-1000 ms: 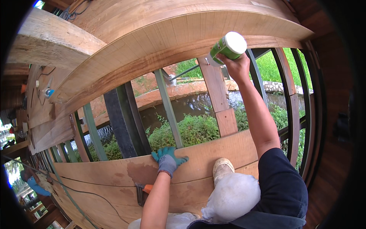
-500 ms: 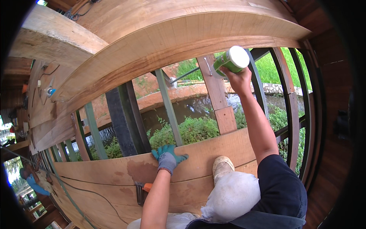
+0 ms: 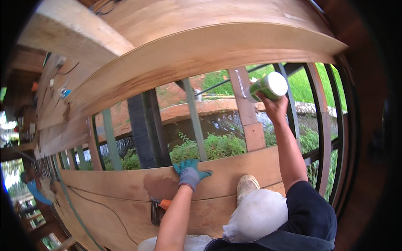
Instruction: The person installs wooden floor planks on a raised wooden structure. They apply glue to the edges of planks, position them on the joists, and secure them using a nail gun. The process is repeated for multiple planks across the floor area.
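My right hand [image 3: 276, 108], bare, grips a green-and-white plastic bottle [image 3: 274, 85], tilted with its broad white end toward me. The bottle's far end sits just over a wooden joist [image 3: 247, 112], beside a wet white line [image 3: 240, 83] that looks like glue. Its tip is hidden. In a teal-and-grey glove, my left hand [image 3: 190, 175] lies with fingers spread on the edge of the nearest floor plank [image 3: 234, 167]. Below my left hand, partly behind the forearm, lies an orange-and-black tool [image 3: 157, 209] whose kind I cannot make out.
A long curved plank [image 3: 217, 42] stands on edge beyond the gap. Dark and green beams [image 3: 195, 121] cross the open gap above water and plants. A thick timber [image 3: 75, 31] lies at upper left. A cable [image 3: 106, 205] runs across the boards. Another person [image 3: 37, 190] is at far left.
The white line on the joist has grown longer toward me as my right hand moved the bottle along it. The whole view has shifted slightly. My left hand stays on the plank.
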